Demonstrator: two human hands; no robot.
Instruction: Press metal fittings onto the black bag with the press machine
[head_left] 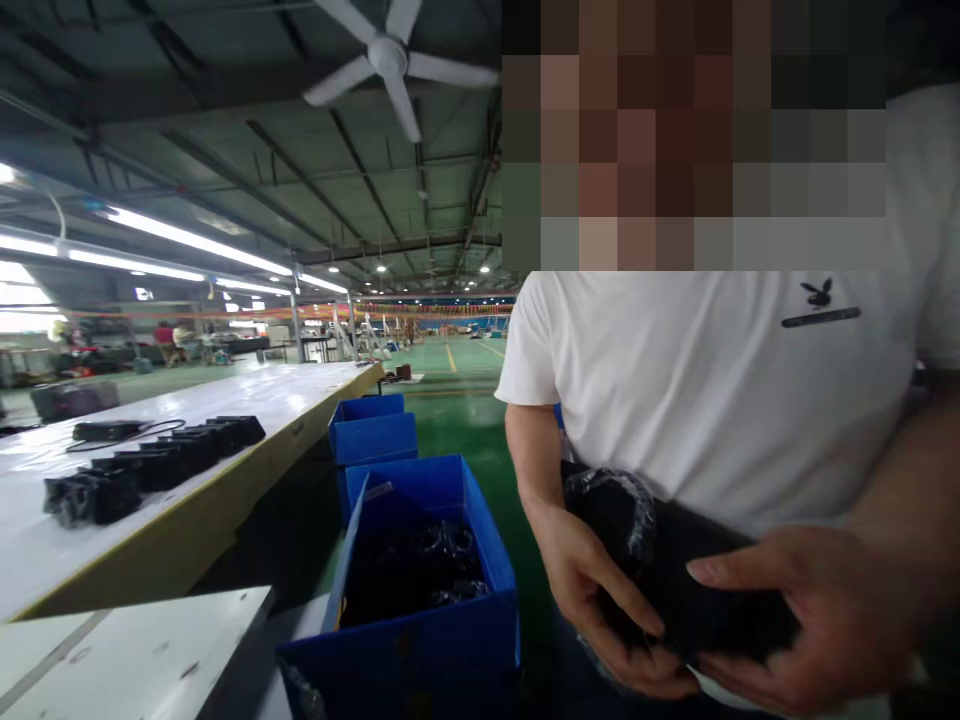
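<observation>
Neither of my own hands appears in the head view. Facing me at the right stands a co-worker in a white T-shirt [675,380]. Both of the co-worker's hands grip a dark black item [720,560], held at waist height; its exact kind is too dark to make out. A curved loop [643,515] wrapped in clear plastic rises from it. One co-worker's hand [600,590] supports its left side from below, and the other hand [817,600], somewhat blurred, has its thumb across the front at the right.
A blue bin [405,665] holds black items with plastic-wrapped parts; another blue bin [375,425] stands behind it. On the long white table [300,385], black items [180,455] stand in a row. A white board [150,650] juts in at lower left. Green floor [450,400] runs behind.
</observation>
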